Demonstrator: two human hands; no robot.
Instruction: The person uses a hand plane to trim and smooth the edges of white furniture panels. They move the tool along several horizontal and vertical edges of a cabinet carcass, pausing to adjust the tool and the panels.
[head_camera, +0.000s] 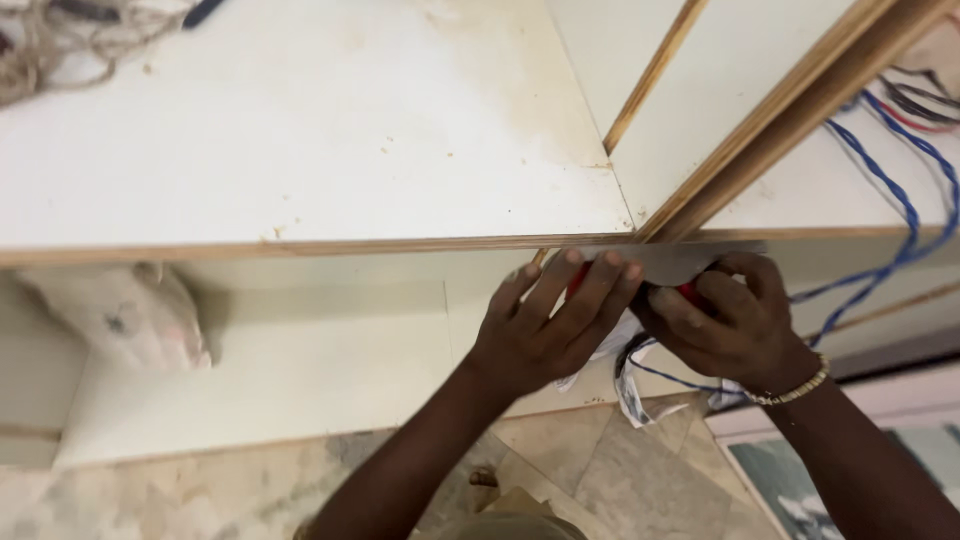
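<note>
Both hands sat just under the plywood edge (300, 246): left hand (545, 320) with fingers spread flat over a grey blade-like tool (665, 262), right hand (725, 315) curled shut around its red handle (688, 291), probably a saw. Risk: blade could slip and nick the fingertips or the blue twisted wires (890, 190) right of it. White plastic bag (125, 315) hung left of it; no labels readable.

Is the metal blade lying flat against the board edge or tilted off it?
Flat: the blade lies along the board edge, left hand fingers pressing it.
</note>
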